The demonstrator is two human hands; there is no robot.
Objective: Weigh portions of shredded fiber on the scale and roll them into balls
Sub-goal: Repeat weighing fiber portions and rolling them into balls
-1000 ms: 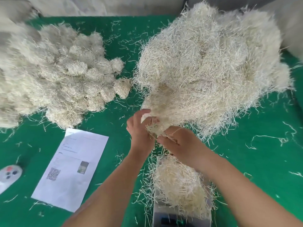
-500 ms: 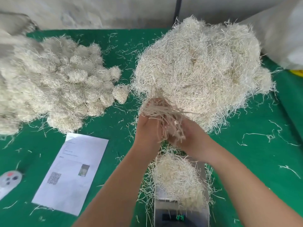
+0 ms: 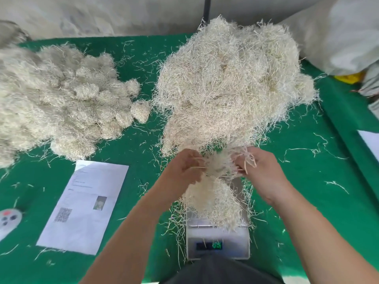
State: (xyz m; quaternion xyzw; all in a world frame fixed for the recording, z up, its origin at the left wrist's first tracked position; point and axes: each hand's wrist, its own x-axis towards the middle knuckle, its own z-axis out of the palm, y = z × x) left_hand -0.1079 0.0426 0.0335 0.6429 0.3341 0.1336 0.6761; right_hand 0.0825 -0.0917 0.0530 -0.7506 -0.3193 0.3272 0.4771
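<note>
Across the green table cover [image 3: 307, 181] lay the biggest things: a loose heap of shredded fiber [image 3: 231, 83] at the far right of centre, and a pile of rolled fiber balls [image 3: 67, 103] at the far left. Nearer, left of centre, lay a printed sheet [image 3: 86, 203] with a square code, and a small grey remote [image 3: 8, 219] sat at the left edge. Close to the person stood the scale [image 3: 218, 240], its display lit, with a portion of fiber [image 3: 213, 199] mounded on its platform. Just above that portion both hands worked a small tuft [image 3: 220, 165]: the left hand [image 3: 185, 168] had its fingers curled into the strands, and the right hand [image 3: 260, 171] pinched strands that stuck out between its fingers.
</note>
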